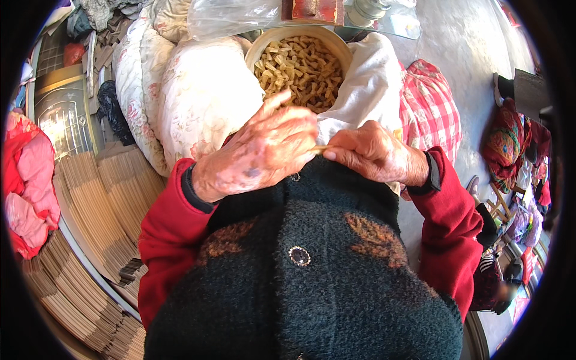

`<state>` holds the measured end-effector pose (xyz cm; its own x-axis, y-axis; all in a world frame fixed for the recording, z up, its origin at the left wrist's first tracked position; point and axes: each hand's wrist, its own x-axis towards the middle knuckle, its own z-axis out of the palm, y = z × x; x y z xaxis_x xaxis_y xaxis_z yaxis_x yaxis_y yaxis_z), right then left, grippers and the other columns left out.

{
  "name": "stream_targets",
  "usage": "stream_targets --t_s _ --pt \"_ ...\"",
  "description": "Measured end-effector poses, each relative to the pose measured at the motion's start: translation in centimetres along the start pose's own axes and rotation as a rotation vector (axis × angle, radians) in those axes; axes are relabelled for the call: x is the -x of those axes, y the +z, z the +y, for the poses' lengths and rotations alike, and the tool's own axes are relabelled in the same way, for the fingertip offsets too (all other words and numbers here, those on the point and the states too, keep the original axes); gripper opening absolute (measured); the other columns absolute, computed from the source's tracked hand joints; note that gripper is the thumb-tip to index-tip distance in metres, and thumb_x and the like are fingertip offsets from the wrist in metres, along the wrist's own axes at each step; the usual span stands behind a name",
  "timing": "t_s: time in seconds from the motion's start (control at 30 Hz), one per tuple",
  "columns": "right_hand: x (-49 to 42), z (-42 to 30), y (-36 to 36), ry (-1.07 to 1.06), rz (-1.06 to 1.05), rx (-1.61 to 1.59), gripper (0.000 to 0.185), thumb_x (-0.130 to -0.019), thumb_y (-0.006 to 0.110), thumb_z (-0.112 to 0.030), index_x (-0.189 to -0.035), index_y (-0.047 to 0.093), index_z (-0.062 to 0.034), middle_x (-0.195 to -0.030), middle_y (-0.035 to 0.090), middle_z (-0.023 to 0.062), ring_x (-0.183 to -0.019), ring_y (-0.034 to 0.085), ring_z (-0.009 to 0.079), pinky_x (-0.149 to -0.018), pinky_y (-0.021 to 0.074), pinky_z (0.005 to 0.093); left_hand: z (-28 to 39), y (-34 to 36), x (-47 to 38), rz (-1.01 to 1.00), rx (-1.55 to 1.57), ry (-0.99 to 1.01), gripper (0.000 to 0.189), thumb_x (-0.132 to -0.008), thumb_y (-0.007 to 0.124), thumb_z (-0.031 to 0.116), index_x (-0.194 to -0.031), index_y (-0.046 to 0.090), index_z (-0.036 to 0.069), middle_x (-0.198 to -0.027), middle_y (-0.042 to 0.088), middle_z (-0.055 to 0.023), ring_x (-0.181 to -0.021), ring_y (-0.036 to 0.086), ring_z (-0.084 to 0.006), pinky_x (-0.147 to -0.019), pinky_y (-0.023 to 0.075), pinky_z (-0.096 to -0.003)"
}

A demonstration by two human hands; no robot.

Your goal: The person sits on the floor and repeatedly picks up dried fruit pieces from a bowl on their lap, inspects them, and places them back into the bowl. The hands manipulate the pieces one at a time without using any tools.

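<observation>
Between my two hands is a thin, light-brown strip (pixel 320 147), close to the front of my dark fuzzy vest. My right hand (pixel 375 153) pinches one end with thumb and forefinger. My left hand (pixel 270 146) has its thumb and curled fingers at the other end, the forefinger stretched out; its fingertips are partly hidden and a little blurred. Just beyond my hands, a round pale basin (pixel 253 53) holds a heap of short yellow-brown pieces (pixel 299 67). White cloth (pixel 369 76) covers the near right side of the basin.
A glass tabletop (pixel 407 29) with a red box (pixel 315 11) and a glass jar (pixel 366 11) juts over the basin's far edge. Floral bedding (pixel 207 99) bulges at left, near stacked cardboard sheets (pixel 94 202). Red checked cloth (pixel 429 99) lies at right. Another person's shoe (pixel 472 185) shows farther right.
</observation>
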<state>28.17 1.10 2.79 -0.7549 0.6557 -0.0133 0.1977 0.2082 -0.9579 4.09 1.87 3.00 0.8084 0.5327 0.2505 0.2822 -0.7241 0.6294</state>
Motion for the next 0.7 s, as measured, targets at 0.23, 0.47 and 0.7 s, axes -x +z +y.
stream_targets --t_s 0.23,0.47,0.7 --pt "-0.7 -0.6 0.6 -0.114 0.049 0.058 0.018 -0.096 0.057 -0.015 -0.089 0.061 0.0003 -0.062 0.054 0.0172 -0.059 0.059 0.0369 -0.053 0.0458 0.0426 -0.5 -4.0 3.1 -0.112 0.444 -0.265 0.014 -0.092 0.057 0.007 -0.083 0.057 -0.003 -0.067 0.054 -0.0090 -0.058 0.057 -0.0249 -0.055 0.0469 -0.0352" --pt "-6.0 3.3 -3.6 -0.135 0.253 0.244 0.023 -0.097 0.055 -0.018 -0.085 0.058 0.0011 -0.061 0.050 0.0162 -0.056 0.056 0.0331 -0.052 0.0445 0.0403 -7.2 -5.1 -1.0 0.056 0.366 -0.468 0.026 -0.099 0.054 0.023 -0.096 0.062 -0.001 -0.068 0.057 -0.0018 -0.062 0.054 -0.0074 -0.057 0.0436 -0.0228" --pt "-8.9 9.1 -9.5 0.004 0.368 0.281 0.028 -0.099 0.054 -0.025 -0.091 0.063 0.0004 -0.063 0.054 0.0116 -0.060 0.054 0.0141 -0.059 0.0469 0.0335 -15.2 -4.3 -7.6 0.081 0.426 -0.501 0.026 -0.097 0.059 0.026 -0.101 0.065 0.002 -0.072 0.055 0.0033 -0.064 0.051 -0.0041 -0.060 0.0437 -0.0201"
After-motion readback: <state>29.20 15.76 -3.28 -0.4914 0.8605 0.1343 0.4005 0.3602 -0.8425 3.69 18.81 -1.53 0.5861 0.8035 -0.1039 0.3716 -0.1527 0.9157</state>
